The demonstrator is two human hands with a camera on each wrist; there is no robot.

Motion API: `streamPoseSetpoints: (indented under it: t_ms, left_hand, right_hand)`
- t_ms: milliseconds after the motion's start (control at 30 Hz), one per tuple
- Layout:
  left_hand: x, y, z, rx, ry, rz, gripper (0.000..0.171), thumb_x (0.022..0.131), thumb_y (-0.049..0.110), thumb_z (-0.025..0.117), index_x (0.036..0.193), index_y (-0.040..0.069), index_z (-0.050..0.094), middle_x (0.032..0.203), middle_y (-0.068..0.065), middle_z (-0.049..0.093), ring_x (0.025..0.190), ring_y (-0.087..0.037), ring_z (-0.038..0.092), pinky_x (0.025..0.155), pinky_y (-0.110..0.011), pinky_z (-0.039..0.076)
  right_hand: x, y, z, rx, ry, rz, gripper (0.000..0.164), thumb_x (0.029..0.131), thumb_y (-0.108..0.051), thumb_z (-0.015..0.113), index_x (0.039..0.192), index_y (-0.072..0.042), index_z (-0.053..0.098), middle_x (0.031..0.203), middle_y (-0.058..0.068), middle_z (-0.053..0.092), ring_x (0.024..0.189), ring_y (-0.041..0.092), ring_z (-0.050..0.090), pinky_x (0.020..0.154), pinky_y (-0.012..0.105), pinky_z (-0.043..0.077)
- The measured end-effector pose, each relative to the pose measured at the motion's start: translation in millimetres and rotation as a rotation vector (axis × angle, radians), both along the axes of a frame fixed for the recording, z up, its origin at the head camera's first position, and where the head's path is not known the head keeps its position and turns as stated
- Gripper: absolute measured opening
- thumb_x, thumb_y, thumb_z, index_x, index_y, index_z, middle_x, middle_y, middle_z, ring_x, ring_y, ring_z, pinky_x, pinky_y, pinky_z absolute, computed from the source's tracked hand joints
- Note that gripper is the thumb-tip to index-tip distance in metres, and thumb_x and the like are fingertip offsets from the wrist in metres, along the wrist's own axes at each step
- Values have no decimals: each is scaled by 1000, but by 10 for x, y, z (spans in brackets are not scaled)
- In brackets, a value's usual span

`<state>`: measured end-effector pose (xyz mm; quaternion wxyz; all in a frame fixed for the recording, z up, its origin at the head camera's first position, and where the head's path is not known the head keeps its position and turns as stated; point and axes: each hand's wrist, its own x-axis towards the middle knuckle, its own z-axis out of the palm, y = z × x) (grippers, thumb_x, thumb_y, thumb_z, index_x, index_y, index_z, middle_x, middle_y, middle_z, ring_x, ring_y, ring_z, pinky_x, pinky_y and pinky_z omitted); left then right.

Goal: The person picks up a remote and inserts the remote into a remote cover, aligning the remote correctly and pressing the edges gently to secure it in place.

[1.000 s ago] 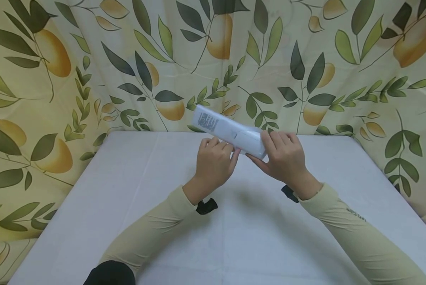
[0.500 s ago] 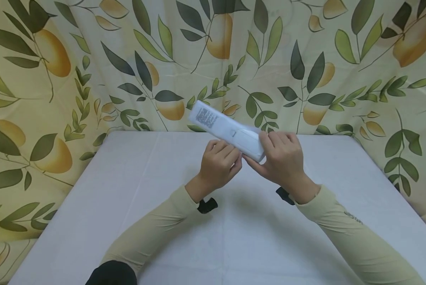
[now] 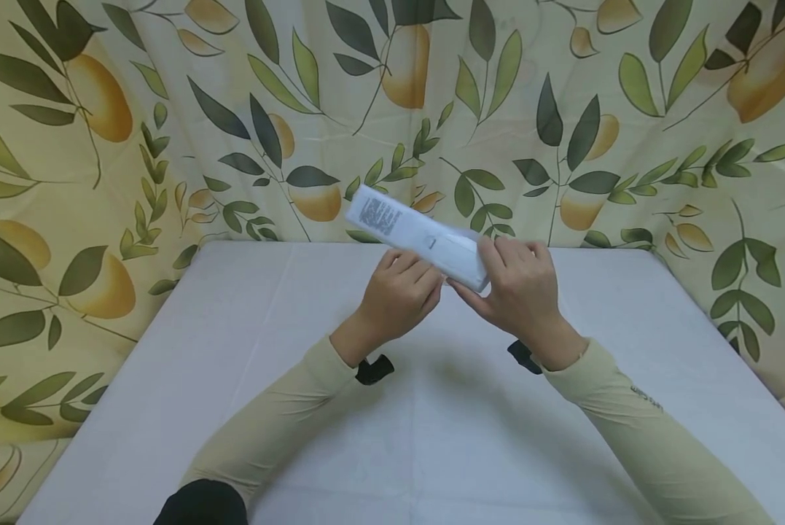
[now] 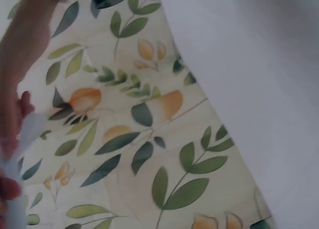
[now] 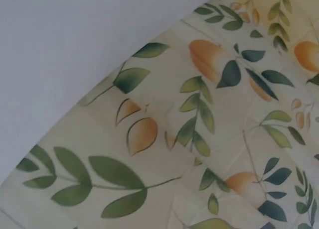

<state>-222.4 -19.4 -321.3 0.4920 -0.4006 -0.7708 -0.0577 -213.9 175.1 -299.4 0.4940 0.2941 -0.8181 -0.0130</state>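
A white, flat, oblong pack (image 3: 418, 237) with a dark printed block near its far left end is held up in the air, tilted, over the table in the head view. My right hand (image 3: 520, 288) grips its right end, thumb below and fingers over the top. At the pack's lower edge, my left hand (image 3: 401, 295) has its fingers curled and seems to pinch the edge; its fingertips are mostly hidden. Along the left border of the left wrist view, a pale loose-looking flap (image 4: 31, 132) shows beside a blurred hand (image 4: 25, 55). Neither hand appears in the right wrist view.
A white-covered table (image 3: 267, 321) lies under both arms. Behind it and at its sides hangs a curtain (image 3: 235, 131) printed with leaves and fruit. Black wrist cameras sit on the left wrist (image 3: 374, 370) and the right wrist (image 3: 525, 357).
The pack's left end has risen slightly and turned since a second ago. My left hand moved right along the lower edge and its thumb tucked in, then it shifted slightly back left.
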Motion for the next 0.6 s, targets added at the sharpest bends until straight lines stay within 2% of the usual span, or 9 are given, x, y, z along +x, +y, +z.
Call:
streamPoseSetpoints:
  t_ms: [33, 133, 233, 300, 367, 500, 600]
  left_hand:
    - [-6, -13, 20, -15, 3, 40, 12, 84, 19, 64, 76, 11, 66, 74, 0, 69, 76, -15, 57, 78, -30, 45]
    - [-17, -60, 90, -34, 19, 118, 16, 84, 23, 62, 74, 11, 66, 73, 0, 69, 74, -16, 58, 78, -32, 45]
    - [-27, -99, 163, -22, 55, 151, 18, 84, 27, 62, 76, 12, 65, 75, -1, 68, 75, -17, 59, 78, -35, 46]
    - [-27, -109, 215, -23, 59, 167, 20, 86, 31, 62, 82, 12, 65, 80, -3, 68, 80, -19, 60, 79, -36, 46]
    - [-30, -104, 260, -54, 37, 178, 22, 89, 34, 59, 90, 12, 64, 86, -4, 66, 85, -20, 60, 81, -36, 45]
    - [-35, -76, 315, -160, -68, 179, 18, 93, 31, 56, 99, 15, 61, 94, -4, 63, 92, -22, 58, 84, -36, 43]
    - [-36, -65, 342, -244, -119, 178, 16, 88, 24, 64, 101, 15, 60, 98, -4, 63, 96, -21, 57, 86, -35, 43]
  right_hand:
    - [-19, 14, -2, 12, 10, 6, 59, 86, -53, 51, 99, 4, 57, 77, 20, 62, 69, 33, 60, 59, 45, 47]
    - [-73, 59, -22, 48, 49, 38, 55, 86, -49, 54, 100, 3, 56, 77, 19, 61, 70, 33, 60, 60, 45, 46]
    - [-117, 102, -59, 80, 114, 96, 53, 91, -49, 44, 98, 3, 56, 74, 18, 60, 66, 33, 60, 60, 45, 45]
    - [-136, 124, -88, 104, 155, 139, 53, 93, -48, 40, 96, 2, 57, 72, 17, 60, 64, 33, 59, 60, 45, 44]
    - [-147, 137, -115, 130, 188, 164, 51, 94, -46, 40, 95, 2, 57, 71, 17, 61, 63, 33, 59, 59, 45, 43]
    - [-149, 140, -156, 160, 207, 176, 49, 95, -45, 40, 94, 1, 59, 71, 16, 62, 64, 31, 59, 60, 44, 44]
    - [-145, 137, -176, 173, 203, 174, 50, 95, -45, 38, 93, 0, 59, 72, 15, 63, 65, 30, 59, 60, 44, 46]
